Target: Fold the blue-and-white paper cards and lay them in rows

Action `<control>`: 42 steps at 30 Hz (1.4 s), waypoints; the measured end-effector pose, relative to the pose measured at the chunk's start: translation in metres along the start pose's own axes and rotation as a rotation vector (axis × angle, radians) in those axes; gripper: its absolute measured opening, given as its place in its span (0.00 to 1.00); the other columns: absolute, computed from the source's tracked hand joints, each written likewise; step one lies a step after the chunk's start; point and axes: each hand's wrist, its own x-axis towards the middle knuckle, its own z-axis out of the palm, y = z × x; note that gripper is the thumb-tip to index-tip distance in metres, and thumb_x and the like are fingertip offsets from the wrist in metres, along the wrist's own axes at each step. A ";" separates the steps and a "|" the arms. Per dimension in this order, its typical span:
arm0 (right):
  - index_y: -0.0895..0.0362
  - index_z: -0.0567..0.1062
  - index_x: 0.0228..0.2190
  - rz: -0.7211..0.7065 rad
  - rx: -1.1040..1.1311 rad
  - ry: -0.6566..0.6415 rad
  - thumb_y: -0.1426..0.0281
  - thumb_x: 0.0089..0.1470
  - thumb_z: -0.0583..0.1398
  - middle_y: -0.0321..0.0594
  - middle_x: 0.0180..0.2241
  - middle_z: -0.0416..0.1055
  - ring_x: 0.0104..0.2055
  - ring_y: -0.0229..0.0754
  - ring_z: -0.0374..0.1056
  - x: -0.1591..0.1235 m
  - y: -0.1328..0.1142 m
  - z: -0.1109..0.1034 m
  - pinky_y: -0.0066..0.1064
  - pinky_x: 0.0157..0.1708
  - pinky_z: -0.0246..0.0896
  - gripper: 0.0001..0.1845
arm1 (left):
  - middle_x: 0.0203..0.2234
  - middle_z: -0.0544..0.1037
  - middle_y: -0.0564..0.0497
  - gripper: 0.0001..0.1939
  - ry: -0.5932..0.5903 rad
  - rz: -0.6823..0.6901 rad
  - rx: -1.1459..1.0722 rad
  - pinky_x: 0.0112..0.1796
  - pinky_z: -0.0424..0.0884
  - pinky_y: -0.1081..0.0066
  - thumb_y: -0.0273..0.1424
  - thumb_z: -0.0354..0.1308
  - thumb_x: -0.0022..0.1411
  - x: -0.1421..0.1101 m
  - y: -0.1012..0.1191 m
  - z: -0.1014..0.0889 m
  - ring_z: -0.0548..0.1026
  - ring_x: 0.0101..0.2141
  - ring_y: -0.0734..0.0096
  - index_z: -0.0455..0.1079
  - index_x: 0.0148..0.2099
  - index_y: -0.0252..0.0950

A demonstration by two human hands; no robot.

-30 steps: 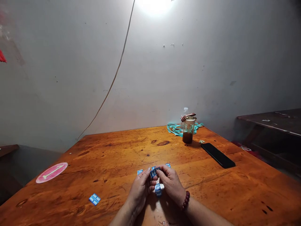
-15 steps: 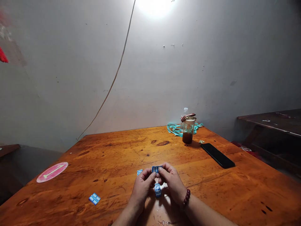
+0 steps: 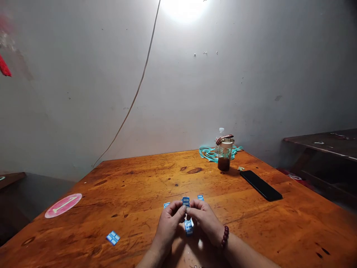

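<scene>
A small blue-and-white printed piece [image 3: 186, 201] stands upright between the fingertips of both hands. My left hand [image 3: 171, 219] pinches its lower left part with thumb and fingers. From the other side my right hand [image 3: 205, 217], with a dark red bead bracelet at the wrist, pinches it too. Just below the hands lies a similar blue-and-white piece [image 3: 189, 227] on the table. Two more peek out beyond the hands, one blue-and-white piece at left [image 3: 166, 205] and one at right [image 3: 200, 197], both partly hidden. Farther left rests a square blue-and-white piece [image 3: 113, 238].
On the wooden table [image 3: 139, 186], a black phone [image 3: 260, 185] lies at right. Behind it stand a bottle of dark drink [image 3: 224, 158] and a clear plastic bottle [image 3: 221, 130], beside turquoise straps [image 3: 208, 153]. A pink round sticker [image 3: 63, 205] is at left. A wall closes off the back.
The held piece has turned from lying wide to standing upright between my fingertips. Another blue-and-white piece now shows beyond my right hand. The view has shifted slightly.
</scene>
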 end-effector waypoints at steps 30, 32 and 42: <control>0.59 0.68 0.22 0.053 -0.446 0.025 0.75 0.40 0.54 0.31 0.19 0.63 0.21 0.30 0.57 0.009 -0.024 -0.063 0.21 0.21 0.52 0.03 | 0.19 0.69 0.54 0.13 -0.061 -0.059 0.139 0.21 0.61 0.78 0.36 0.58 0.47 -0.001 -0.014 0.002 0.65 0.19 0.78 0.69 0.35 0.33; 0.60 0.68 0.20 0.156 -0.476 -0.034 0.76 0.38 0.55 0.30 0.15 0.62 0.17 0.29 0.55 0.011 -0.024 -0.079 0.21 0.17 0.49 0.02 | 0.21 0.70 0.54 0.15 -0.020 -0.051 0.138 0.21 0.62 0.79 0.37 0.58 0.47 0.001 -0.011 -0.002 0.67 0.20 0.78 0.68 0.36 0.33; 0.60 0.71 0.16 0.227 -0.749 -0.077 0.79 0.32 0.53 0.31 0.13 0.63 0.16 0.30 0.56 0.016 0.005 -0.077 0.20 0.16 0.45 0.07 | 0.22 0.71 0.52 0.15 0.063 -0.027 0.158 0.21 0.65 0.78 0.37 0.57 0.47 0.004 -0.006 -0.008 0.69 0.22 0.76 0.68 0.36 0.32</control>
